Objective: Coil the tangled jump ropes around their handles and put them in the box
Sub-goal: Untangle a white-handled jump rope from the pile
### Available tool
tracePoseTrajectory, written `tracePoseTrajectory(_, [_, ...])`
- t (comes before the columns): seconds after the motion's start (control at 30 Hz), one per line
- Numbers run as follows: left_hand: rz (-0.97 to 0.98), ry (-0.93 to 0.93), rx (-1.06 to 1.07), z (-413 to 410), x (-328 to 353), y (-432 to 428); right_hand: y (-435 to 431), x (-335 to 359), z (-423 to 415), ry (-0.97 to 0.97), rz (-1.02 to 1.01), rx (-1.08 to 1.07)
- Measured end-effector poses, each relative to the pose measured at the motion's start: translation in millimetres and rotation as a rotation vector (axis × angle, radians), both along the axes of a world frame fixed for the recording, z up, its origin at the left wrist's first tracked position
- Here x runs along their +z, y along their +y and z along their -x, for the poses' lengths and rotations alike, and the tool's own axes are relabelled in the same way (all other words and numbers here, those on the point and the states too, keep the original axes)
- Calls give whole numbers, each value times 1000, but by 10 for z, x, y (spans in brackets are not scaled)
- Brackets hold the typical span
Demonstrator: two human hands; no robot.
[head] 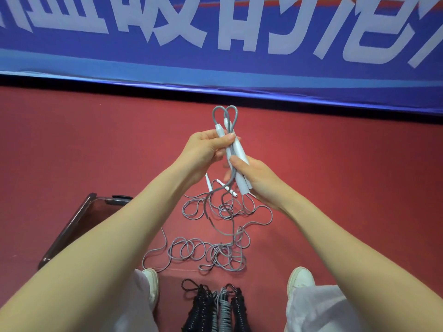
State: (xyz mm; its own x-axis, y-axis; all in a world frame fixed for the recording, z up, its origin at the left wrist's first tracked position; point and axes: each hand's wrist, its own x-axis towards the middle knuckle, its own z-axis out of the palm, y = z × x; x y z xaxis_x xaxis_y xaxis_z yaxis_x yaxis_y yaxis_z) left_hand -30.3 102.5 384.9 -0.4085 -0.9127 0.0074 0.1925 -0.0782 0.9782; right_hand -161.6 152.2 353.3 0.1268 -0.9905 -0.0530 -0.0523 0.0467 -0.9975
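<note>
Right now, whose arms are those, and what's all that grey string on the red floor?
There is no machine here, just a person. The one picture comes from a camera worn on their head, looking down, so you see their own two arms. The left hand and right hand both grip a pair of pale grey plastic jump-rope handles held together, with grey rope loops sticking up above them. The rest of that thin grey rope hangs down into a tangled pile on the red floor. At the left lies a dark see-through plastic box. Near the bottom, between the white shoes, sit black and grey ropes, already coiled. Behind is a blue banner with white writing.
</note>
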Motion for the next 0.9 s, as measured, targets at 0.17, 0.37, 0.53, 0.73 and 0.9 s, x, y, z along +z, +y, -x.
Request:
tracePoseTrajectory(0.17, [11,-1,-29,-33,45,16,15,32,-51,-136,-25,29])
tracePoseTrajectory(0.37, [-52,45,-46,-80,21,-14,29,15,-42,-222,-32,79])
tracePoseTrajectory(0.53, [-44,24,-71,-89,-1,-39,49,48,-57,-264,-75,79])
tracePoseTrajectory(0.73, [79,23,46,-31,33,-18,-1,-10,-113,66,44,-143])
tracePoseTrajectory(0.9, [209,19,108,10,60,15,24,-116,-114,531,288,-374])
